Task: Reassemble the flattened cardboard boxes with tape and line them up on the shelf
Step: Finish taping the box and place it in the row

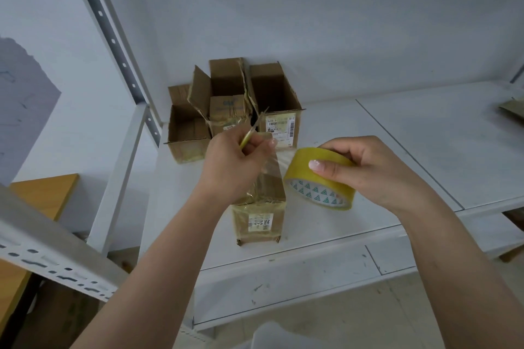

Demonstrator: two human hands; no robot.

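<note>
Box [258, 221] label reads "300"; rear box [279, 110] label "012".

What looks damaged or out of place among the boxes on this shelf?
The middle box of the three at the back has torn, ragged flaps splayed outward with old tape hanging off. The box in front is wrapped in wrinkled old tape. A cardboard piece lies apart at the far right.

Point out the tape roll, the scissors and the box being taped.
tape roll [326, 163]: head view, yellow outer band.
scissors [256, 125]: head view, blade above the left hand.
box being taped [259, 224]: head view, front face label.
</note>
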